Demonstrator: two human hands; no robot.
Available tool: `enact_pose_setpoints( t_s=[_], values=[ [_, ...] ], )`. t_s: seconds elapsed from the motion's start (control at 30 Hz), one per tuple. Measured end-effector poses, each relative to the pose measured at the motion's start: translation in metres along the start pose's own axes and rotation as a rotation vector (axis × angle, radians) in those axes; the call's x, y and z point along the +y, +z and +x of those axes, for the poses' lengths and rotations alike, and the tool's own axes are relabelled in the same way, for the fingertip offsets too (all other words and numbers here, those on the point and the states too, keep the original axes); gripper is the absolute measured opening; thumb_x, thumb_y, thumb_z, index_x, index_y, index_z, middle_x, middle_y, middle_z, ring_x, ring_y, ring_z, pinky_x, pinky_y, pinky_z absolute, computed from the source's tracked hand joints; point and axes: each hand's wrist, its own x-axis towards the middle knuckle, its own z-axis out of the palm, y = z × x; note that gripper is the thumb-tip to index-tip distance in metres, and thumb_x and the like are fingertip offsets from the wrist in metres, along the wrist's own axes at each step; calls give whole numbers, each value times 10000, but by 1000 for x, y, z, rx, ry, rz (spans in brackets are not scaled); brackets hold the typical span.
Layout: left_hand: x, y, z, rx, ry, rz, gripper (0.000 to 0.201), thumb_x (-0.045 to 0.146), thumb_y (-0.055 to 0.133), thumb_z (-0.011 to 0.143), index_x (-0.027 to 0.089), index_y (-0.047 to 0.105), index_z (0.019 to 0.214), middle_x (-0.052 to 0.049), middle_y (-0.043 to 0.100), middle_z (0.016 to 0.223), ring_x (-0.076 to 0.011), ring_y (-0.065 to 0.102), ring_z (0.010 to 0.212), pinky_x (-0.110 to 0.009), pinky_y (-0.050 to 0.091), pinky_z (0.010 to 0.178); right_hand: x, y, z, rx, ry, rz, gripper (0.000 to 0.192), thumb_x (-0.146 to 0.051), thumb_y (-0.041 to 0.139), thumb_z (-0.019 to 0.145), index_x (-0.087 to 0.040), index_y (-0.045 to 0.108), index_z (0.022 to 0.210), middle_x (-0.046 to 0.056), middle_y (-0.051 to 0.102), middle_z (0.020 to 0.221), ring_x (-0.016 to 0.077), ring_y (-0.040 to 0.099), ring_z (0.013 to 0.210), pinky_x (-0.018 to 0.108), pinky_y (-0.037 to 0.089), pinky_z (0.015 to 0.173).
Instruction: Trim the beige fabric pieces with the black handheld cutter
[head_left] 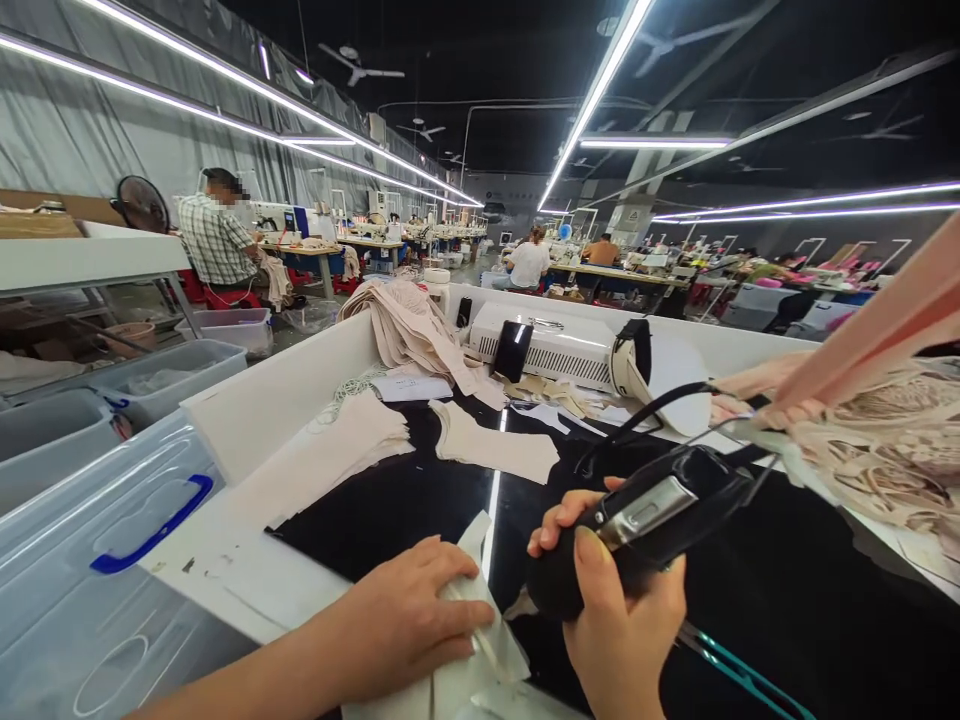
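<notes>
My right hand (619,620) grips a black hand-held tool (645,520) with a metal plate on its side and a cord running back to the right. The tool's tip points down at a pale piece of fabric (480,650) at the near edge of the black table top (787,590). My left hand (409,615) lies flat on that fabric, fingers pressing it down beside the tool. More beige cut pieces (495,445) lie farther back on the black surface.
A white machine (555,350) stands at the back of the table, beside a heap of beige fabric (412,325). Lace and pink garments (885,430) pile at right. Teal-handled scissors (739,670) lie near my right wrist. Clear plastic bins (90,540) stand at left. Other people sit at distant sewing tables.
</notes>
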Motion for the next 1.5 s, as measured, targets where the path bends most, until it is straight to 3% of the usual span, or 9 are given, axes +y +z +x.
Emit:
enact_pose_setpoints(
  t_s=[0.57,0.87,0.93,1.07,1.17,1.3,1.33,1.4,1.5],
  values=[
    [2,0,0,9,8,28,258,284,647,1009,239,634,1262,-141,605,1292,-288,623,1189,-534,486,1114,7,13,5,11,0,5,247,-286,737,919,-300,574,1105,-36,671,847,132,636,628,287,549,557],
    [4,2,-1,9,-12,25,238,308,629,1022,246,629,1252,-134,603,1311,-278,616,1208,-545,462,1139,12,20,12,37,4,20,329,-309,767,898,-301,558,1152,-47,666,850,130,627,631,309,575,591],
    [6,5,-2,5,-35,26,279,312,664,1000,247,614,1267,-137,598,1319,-288,611,1221,-565,455,1143,14,21,11,42,14,5,322,-310,776,889,-287,561,1129,-42,668,857,131,632,634,304,572,584],
    [9,23,-7,20,-13,86,547,430,779,906,201,558,1350,-203,587,1324,-365,596,1239,-624,488,1086,11,19,8,48,24,-16,297,-310,766,898,-273,564,1113,-35,672,839,139,633,628,315,578,576],
    [14,28,-10,55,22,135,579,508,725,935,181,540,1376,-220,595,1316,-375,605,1210,-590,536,1036,9,16,6,35,19,-13,278,-300,759,904,-279,564,1101,-37,673,837,139,633,631,318,578,579],
    [19,7,-4,66,-62,28,255,281,603,1017,158,602,1240,-148,636,1236,-274,615,1168,-377,556,1027,7,14,3,21,14,-4,269,-293,757,906,-287,564,1093,-35,677,863,139,639,648,316,578,588],
    [18,0,0,61,-89,10,201,252,556,1037,157,615,1204,-137,641,1220,-266,612,1157,-376,545,1038,7,14,3,19,12,-3,271,-293,756,906,-288,563,1096,-35,676,859,137,638,643,314,576,587],
    [12,-13,9,85,-41,-53,193,188,456,1064,164,644,1103,-107,662,1135,-236,619,1108,-357,532,1039,6,14,3,19,10,-5,290,-294,757,902,-287,558,1112,-34,674,846,137,638,628,311,572,580],
    [-8,-20,21,53,76,-158,243,181,427,1073,159,667,1105,-102,678,1146,-212,640,1072,-327,541,1004,5,14,3,26,11,-7,336,-301,762,889,-284,547,1147,-30,672,826,141,637,608,310,570,565]
  ],
)
